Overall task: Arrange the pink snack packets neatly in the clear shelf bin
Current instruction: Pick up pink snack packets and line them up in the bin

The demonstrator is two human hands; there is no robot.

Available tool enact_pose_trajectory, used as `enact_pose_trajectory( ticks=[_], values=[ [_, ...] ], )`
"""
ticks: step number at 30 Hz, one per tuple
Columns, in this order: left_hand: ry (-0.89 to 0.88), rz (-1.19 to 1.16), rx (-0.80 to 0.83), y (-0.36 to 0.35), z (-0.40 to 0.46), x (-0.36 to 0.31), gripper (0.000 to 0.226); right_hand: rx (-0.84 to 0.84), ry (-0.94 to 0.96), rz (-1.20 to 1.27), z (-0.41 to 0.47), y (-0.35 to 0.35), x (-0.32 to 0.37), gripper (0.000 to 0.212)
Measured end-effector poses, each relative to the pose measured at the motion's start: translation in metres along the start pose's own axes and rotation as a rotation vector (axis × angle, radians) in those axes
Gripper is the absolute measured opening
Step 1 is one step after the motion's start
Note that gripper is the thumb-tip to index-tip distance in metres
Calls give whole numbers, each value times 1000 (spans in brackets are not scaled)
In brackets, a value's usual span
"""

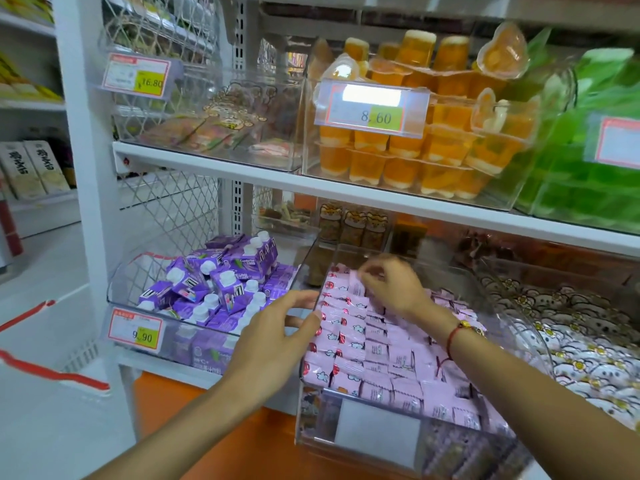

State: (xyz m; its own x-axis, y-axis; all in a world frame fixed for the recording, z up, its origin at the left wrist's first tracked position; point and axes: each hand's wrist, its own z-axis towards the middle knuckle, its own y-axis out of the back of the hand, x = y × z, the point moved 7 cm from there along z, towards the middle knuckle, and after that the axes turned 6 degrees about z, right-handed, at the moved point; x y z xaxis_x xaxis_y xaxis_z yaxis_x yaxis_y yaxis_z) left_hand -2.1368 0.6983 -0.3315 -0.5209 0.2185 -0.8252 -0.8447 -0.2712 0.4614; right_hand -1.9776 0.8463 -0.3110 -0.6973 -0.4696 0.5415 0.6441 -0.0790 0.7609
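Observation:
A clear shelf bin (313, 434) on the lower shelf holds several rows of pink snack packets (377, 355), mostly standing on edge. My left hand (277, 337) rests against the bin's left wall, thumb at the rim beside the left row, fingers spread, holding nothing. My right hand (391, 289) is over the far end of the bin with its fingertips pinched on a pink packet (356, 287) at the back of a row. A red thread bracelet sits on my right wrist.
A bin of purple drink cartons (214, 285) stands to the left, with a 9.90 price tag (135, 333). A bin of white cartoon packets (571, 341) is on the right. The shelf above (242, 168) carries orange jelly cups (415, 157) and green packs.

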Motion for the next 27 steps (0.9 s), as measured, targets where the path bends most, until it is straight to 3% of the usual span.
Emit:
enact_pose_trajectory(
  ticks=[3,6,8,11,14,16,19,22,23,27],
  values=[
    [-3,-8,-10,0,1,0,21,-266,-114,418,-8,24,2,9],
    [31,47,-42,2,1,4,22,-583,-187,590,-35,51,10,10],
    [-12,85,-102,8,-1,-1,38,-698,-246,797,-59,64,13,10],
    [-240,103,-139,11,-8,-31,59,-543,-383,1125,-91,59,21,14],
    [-448,191,-89,2,-14,-56,51,-349,-483,1278,-113,44,32,17],
    [-498,225,-105,1,-16,-63,41,-272,-508,1372,-118,40,36,17],
    [-311,-28,-98,7,-7,-55,22,-142,-500,1405,-117,41,35,31],
    [-70,-317,-15,3,0,-44,16,-16,-316,1126,-114,46,36,68],
    [31,-387,24,-1,-1,-40,23,16,-261,1070,-114,46,39,69],
    [338,-501,135,-15,-6,-31,45,8,-219,1061,-113,44,40,40]
  ],
)
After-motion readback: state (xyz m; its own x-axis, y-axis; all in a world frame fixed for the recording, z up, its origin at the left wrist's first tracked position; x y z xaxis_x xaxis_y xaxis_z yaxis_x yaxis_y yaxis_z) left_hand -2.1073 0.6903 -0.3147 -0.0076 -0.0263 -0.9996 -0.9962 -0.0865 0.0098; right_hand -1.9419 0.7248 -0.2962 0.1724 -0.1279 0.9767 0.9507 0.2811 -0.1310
